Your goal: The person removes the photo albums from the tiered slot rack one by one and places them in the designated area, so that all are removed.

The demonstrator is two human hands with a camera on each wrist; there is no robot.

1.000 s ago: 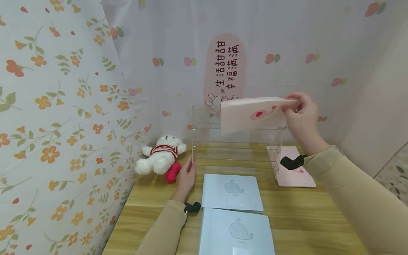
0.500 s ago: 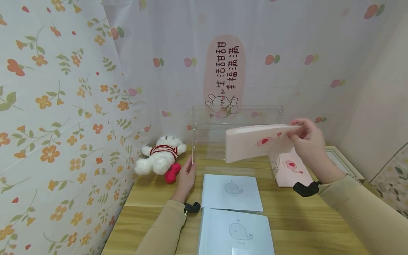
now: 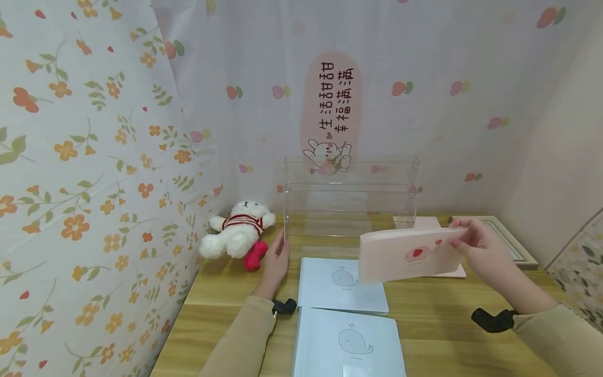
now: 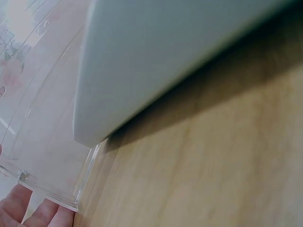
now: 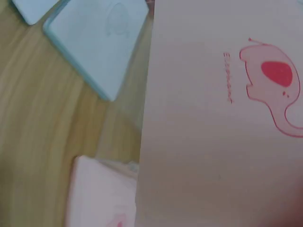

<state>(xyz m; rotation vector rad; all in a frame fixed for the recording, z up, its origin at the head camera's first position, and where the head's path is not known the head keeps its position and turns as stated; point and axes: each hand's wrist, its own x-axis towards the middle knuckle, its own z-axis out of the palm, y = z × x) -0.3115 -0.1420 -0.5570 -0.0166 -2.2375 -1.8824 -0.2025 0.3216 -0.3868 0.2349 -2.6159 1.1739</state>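
Observation:
My right hand pinches the top right corner of a pink book with an elephant on its cover. The book hangs tilted in the air in front of the rack's right side, overlapping a blue whale book in the head view. In the right wrist view its elephant cover fills the right half. My left hand holds the left side edge of a clear acrylic tiered rack. Fingertips show against the rack's side panel in the left wrist view.
A second blue whale book lies at the front of the wooden table. Another pink book lies behind the held one, beside a picture frame. A white plush bear and a red plush piece lie left of the rack.
My right hand has brought the pink book down and to the right, from in front of the rack's upper tiers to low over the table. The left hand stays at the rack's edge.

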